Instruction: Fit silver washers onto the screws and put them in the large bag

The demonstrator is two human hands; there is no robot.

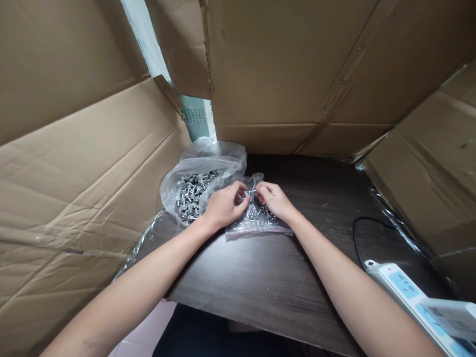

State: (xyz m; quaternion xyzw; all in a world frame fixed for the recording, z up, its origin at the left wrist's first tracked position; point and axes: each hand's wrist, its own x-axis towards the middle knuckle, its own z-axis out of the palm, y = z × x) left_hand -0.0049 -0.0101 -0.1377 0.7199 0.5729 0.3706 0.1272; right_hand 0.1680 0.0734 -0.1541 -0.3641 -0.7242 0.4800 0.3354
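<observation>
My right hand [274,199] pinches a small silver screw [252,192] between thumb and fingertips, its shank pointing left. Close by on the left, my left hand [226,204] curls its thumb and fingers toward the same screw; what lies between those fingertips is too small to make out. Under both hands a flat clear plastic bag [256,231] lies on the table with loose screws and several dark ring-like pieces [268,213] on or in it. Beside my left hand stands an open clear bag [169,191] holding a heap of silver bolts [191,194].
The dark wooden table [253,277] is walled by cardboard at the left [74,198], back [282,74] and right [427,173]. A white power strip [403,290] with a black cable [357,238] sits at the right, near my forearm.
</observation>
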